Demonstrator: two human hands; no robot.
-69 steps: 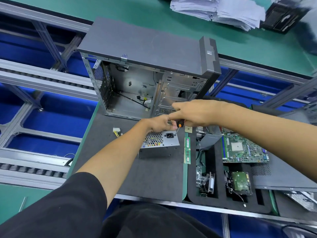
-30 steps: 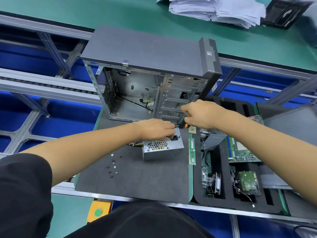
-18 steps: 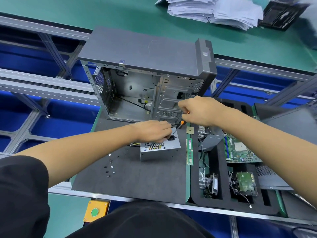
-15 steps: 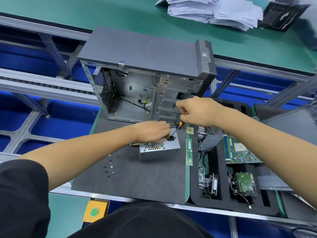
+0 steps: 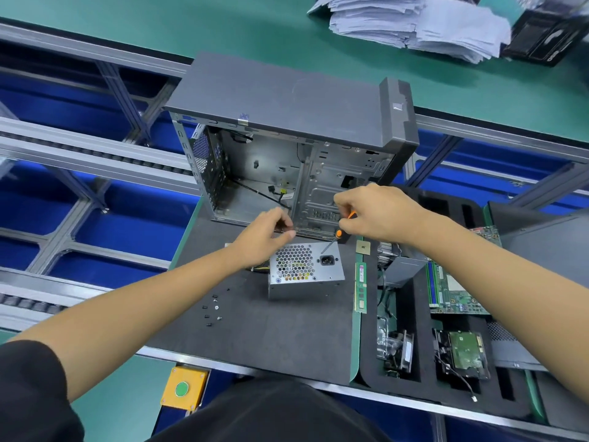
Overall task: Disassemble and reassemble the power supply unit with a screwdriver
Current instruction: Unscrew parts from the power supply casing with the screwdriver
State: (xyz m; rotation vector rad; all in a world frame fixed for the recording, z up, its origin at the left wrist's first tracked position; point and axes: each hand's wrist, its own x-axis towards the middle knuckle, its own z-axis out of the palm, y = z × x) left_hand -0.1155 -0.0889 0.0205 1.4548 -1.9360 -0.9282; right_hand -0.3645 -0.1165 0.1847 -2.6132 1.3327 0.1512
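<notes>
A: Why does the power supply unit (image 5: pixel 306 267) sit out on the dark mat (image 5: pixel 271 330) and not inside the computer case (image 5: pixel 287 148)?

B: It lies on the mat just near of the case's open side, vent grille and socket facing up — that puts the panel and its screws under the head, where a driver can come down on them. The case stands open behind it, ready, I judge, to take the unit back.

A: And the right hand (image 5: pixel 379 215)?

B: Its fingers are curled round the orange-and-black screwdriver (image 5: pixel 338 234), held at a slant with the tip down on the far right of the top face, beside the socket. A high pinch like that suits twirling a small screw.

A: The left hand (image 5: pixel 264 234)?

B: It hovers over the far left corner of the unit, thumb and fingertips drawn together. They may pinch a screw — too small to tell.

A: Those specks on the left?

B: Loose screws (image 5: pixel 213 306), set well apart from the unit so they don't roll under it. To the right, a memory stick (image 5: pixel 360 287) lies on the green strip and other parts sit in the foam tray (image 5: pixel 414 371).
</notes>
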